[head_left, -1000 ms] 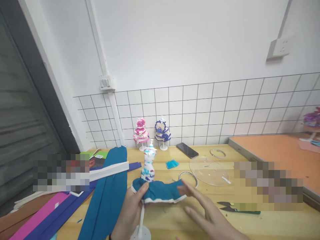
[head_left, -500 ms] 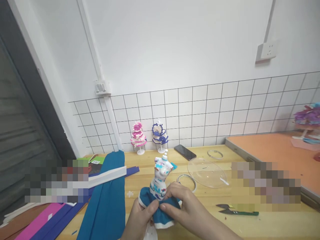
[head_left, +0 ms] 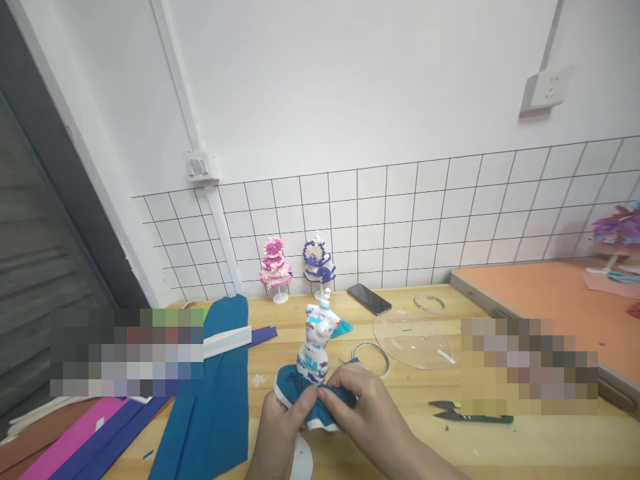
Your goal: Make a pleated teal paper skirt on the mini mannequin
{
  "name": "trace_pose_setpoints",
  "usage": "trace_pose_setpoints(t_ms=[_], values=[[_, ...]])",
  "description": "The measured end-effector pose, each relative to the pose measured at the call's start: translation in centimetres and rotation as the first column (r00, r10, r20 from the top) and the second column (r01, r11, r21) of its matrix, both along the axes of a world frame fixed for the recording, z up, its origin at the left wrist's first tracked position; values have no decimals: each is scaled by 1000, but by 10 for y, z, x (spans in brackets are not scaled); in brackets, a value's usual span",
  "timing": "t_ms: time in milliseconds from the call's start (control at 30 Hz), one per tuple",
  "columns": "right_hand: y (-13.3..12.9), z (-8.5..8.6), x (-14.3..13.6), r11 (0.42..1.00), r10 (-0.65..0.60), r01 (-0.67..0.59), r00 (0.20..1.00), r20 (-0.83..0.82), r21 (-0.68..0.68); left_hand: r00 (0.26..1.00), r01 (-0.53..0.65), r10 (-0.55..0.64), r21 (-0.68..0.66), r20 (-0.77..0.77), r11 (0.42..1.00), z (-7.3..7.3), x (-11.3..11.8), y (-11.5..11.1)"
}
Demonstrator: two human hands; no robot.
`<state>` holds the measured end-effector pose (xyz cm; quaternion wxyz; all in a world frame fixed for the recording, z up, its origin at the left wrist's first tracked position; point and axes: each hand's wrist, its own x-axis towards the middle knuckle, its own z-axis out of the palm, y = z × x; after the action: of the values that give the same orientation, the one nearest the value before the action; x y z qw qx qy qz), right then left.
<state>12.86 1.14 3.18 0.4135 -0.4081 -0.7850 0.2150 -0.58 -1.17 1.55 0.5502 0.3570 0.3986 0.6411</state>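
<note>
A small white mannequin [head_left: 316, 347], smeared with blue, pink and brown patches, stands upright in front of me. Round its waist lies a teal skirt [head_left: 290, 383] with a white hem, apparently of crepe paper. My left hand [head_left: 287, 420] grips the skirt's left side, thumb pressed at the front of the waist. My right hand [head_left: 363, 400] pinches the skirt's right side, its thumb and fingertips close to the left thumb. Behind the mannequin shows a pleated turquoise fan piece [head_left: 343, 328]. The round white base [head_left: 303, 460] is partly hidden by my left hand.
Teal crepe paper [head_left: 210, 400] and purple strips [head_left: 120, 440] lie left. Right are thread snips [head_left: 480, 417], a clear disc [head_left: 413, 340] and a tape ring [head_left: 371, 360]. Behind stand a pink decorated mannequin [head_left: 276, 267], a blue one [head_left: 319, 263] and a phone [head_left: 369, 299].
Both hands stay at the skirt's waist. The skirt's front is more gathered up and its hem sits higher. More of the turquoise fan piece shows. The view has shifted slightly.
</note>
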Motion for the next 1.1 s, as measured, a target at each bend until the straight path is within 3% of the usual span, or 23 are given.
trace_pose_setpoints(t_ms=[167,300,600,1100], values=[[-1,9,10,994,107,-107,994,-9,-37,1000,16,-16,-9,-7,1000,9,3,-2],[0,16,19,988,150,-150,989,6,-43,999,25,-24,-33,37,999,6,-2,-1],[-13,26,17,963,267,-267,963,26,11,955,263,-270,69,121,962,3,-8,-4],[-9,21,15,951,298,-302,952,-71,-61,973,184,-182,-4,145,983,5,-7,-4]])
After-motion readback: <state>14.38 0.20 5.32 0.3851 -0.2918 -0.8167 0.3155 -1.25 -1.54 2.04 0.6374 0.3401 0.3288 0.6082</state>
